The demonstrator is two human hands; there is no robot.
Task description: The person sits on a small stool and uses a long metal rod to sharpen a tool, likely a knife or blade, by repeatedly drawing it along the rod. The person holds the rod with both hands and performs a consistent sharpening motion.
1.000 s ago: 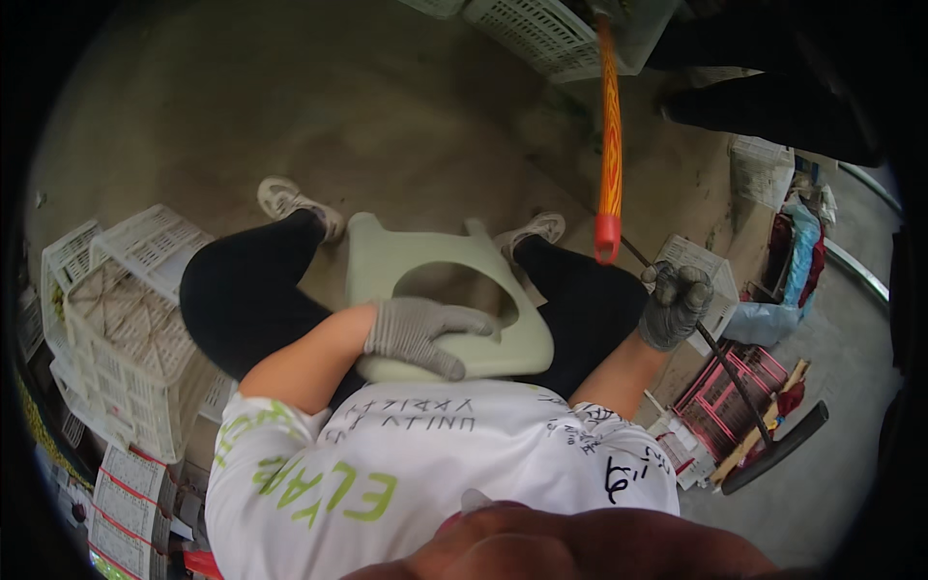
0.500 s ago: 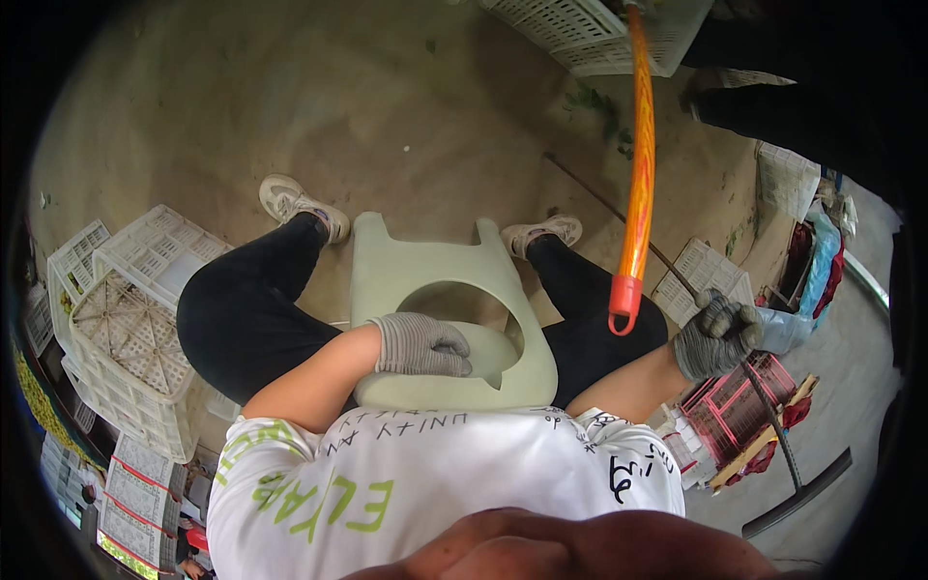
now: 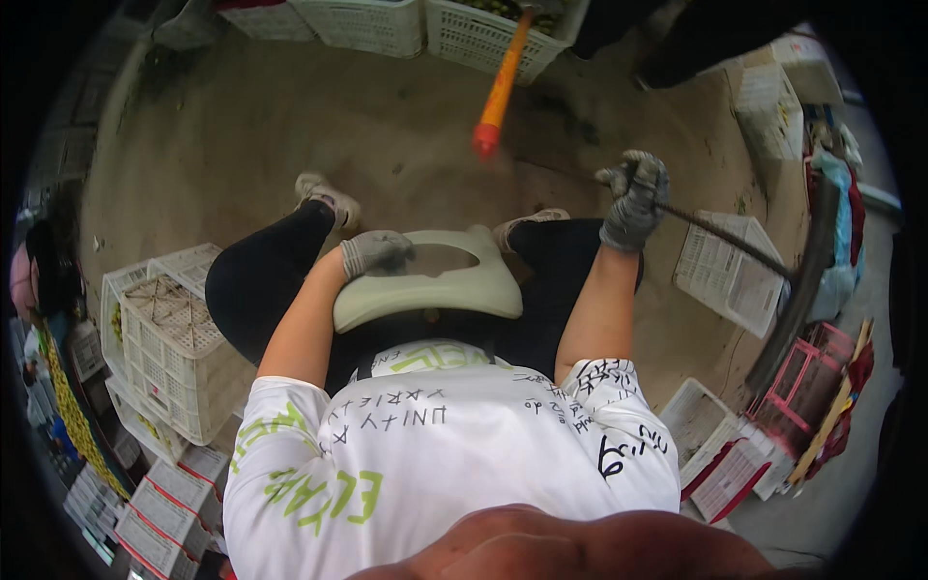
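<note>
My left hand (image 3: 377,253), in a grey striped glove, curls over the left side of a pale green plastic chair (image 3: 425,300) with an oval opening. The chair is between my knees, in front of my white shirt. My right hand (image 3: 635,201), in the same kind of glove, is raised ahead of my right knee. Its fingers close around a long thin dark rod (image 3: 720,232), which slants down to the right. At the rod's right end is a wide dark crossbar (image 3: 810,266).
An orange handle (image 3: 501,92) with a red end juts from a white crate (image 3: 459,43) ahead. White crates (image 3: 179,338) are stacked at my left, above bundled boxes (image 3: 159,517). Another crate (image 3: 730,271) lies on the right, near a pink rack (image 3: 797,391). Dark-clothed legs (image 3: 696,43) stand far right.
My right hand has risen forward with the rod, and the crossbar has swung forward. The chair has tilted and sits farther from my chest, my left hand still on it. The view has shifted.
</note>
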